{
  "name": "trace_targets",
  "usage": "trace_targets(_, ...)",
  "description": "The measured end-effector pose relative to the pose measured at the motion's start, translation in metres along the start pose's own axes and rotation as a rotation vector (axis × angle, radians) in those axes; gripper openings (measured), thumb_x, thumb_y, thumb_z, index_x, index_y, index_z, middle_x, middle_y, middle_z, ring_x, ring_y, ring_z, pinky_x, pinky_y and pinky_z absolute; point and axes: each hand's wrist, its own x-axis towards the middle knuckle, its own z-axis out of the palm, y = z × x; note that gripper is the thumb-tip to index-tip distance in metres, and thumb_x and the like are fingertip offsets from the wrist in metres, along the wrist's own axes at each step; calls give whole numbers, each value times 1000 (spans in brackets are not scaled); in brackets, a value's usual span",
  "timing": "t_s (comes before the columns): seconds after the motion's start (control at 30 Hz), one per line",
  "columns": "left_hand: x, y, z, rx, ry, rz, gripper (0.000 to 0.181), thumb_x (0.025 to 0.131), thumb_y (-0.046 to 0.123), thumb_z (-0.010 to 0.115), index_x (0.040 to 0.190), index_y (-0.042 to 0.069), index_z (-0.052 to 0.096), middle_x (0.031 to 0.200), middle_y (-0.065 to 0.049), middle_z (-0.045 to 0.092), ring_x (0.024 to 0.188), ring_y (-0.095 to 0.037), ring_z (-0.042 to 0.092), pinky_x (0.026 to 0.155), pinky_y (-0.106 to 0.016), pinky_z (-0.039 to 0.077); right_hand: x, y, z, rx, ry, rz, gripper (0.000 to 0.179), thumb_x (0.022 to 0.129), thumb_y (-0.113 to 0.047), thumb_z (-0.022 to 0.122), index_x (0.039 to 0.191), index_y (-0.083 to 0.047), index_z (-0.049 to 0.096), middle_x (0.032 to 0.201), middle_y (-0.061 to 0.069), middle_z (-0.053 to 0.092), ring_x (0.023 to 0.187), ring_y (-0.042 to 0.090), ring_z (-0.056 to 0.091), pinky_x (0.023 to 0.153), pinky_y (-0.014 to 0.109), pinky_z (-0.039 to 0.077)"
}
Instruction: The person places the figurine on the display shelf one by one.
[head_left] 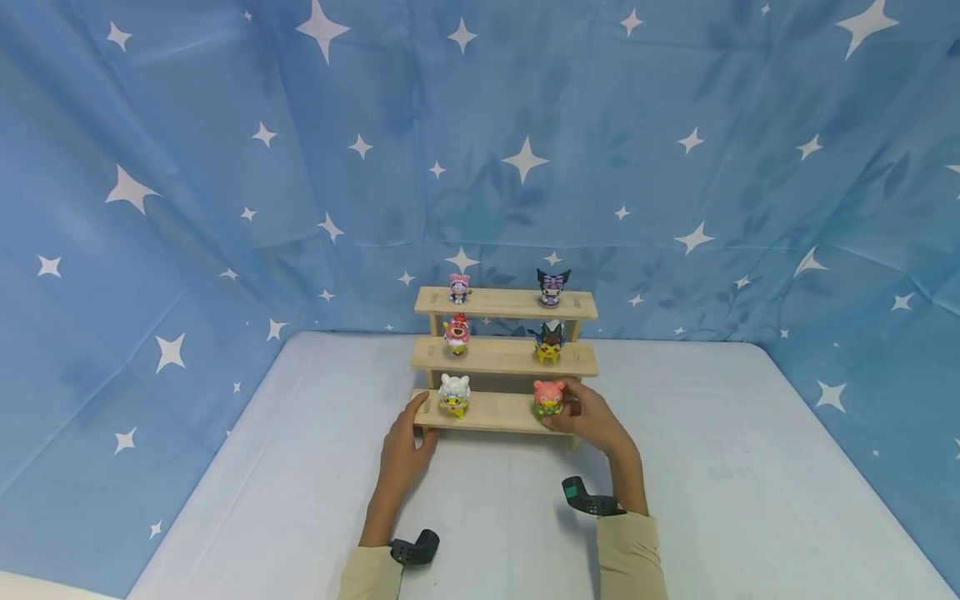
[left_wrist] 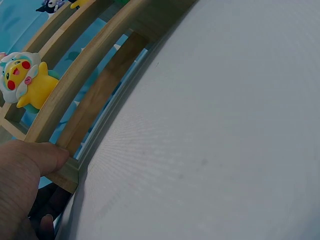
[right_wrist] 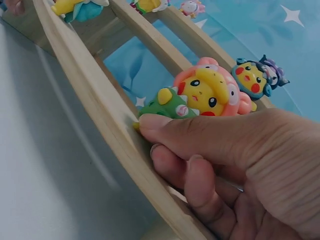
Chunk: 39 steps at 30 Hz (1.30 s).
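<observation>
A three-tier wooden display shelf stands on the white table, with a small figurine near each end of every tier. My right hand holds a yellow figurine in a pink hood and green outfit at the right of the bottom tier. In the right wrist view, my thumb presses the figurine's lower body, and its feet are partly hidden. My left hand grips the left end of the bottom tier, thumb at its front edge. Close by on that tier is a yellow figurine in a white hood.
On the middle tier are a red-hatted pink figurine and a dark-eared yellow one. The top tier bears a small pink-and-blue figurine and a black-and-purple one. A blue star-patterned curtain hangs behind the white table.
</observation>
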Motion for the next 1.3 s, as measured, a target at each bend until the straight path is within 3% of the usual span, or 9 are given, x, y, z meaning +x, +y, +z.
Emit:
trace_targets(0.17, 1, -1, 1, 6, 4, 10, 66, 88, 10, 67, 147, 21, 41, 143, -15, 52, 133, -37, 48, 108, -57, 38, 2, 0, 3, -20, 36, 19, 47, 78, -9, 80, 118, -1, 55, 104, 16, 60, 68, 13, 51, 57, 23, 44)
trace_targets(0.4, 0, -1, 0, 14, -6, 5, 66, 88, 10, 67, 147, 20, 40, 144, -15, 51, 134, -37, 48, 108, -57, 38, 1, -1, 3, -31, 26, 33, 54, 80, -9, 77, 128, 2, 54, 115, 20, 62, 75, 15, 54, 62, 24, 45)
trace_targets(0.8, 1, 0, -1, 14, -5, 13, 66, 88, 10, 68, 147, 20, 40, 145, -15, 51, 134, -36, 47, 109, -54, 38, -1, 3, -1, 10, -22, -30, 48, 86, -13, 73, 126, 5, 54, 105, 18, 59, 76, 16, 52, 62, 23, 45)
trace_targets(1.07, 0, -3, 1, 17, 22, 44, 66, 88, 10, 69, 147, 18, 41, 142, -17, 53, 131, -38, 50, 106, -57, 40, -1, 4, 0, -10, -3, -41, 43, 84, -14, 76, 120, 0, 60, 101, 14, 61, 75, 15, 52, 64, 22, 46)
trace_targets(1.3, 0, -2, 0, 11, 12, 26, 66, 88, 10, 68, 147, 21, 41, 144, -15, 52, 132, -37, 49, 107, -58, 39, -1, 3, 0, -8, 10, -18, 46, 84, -16, 76, 123, 0, 59, 100, 15, 60, 75, 17, 52, 61, 24, 45)
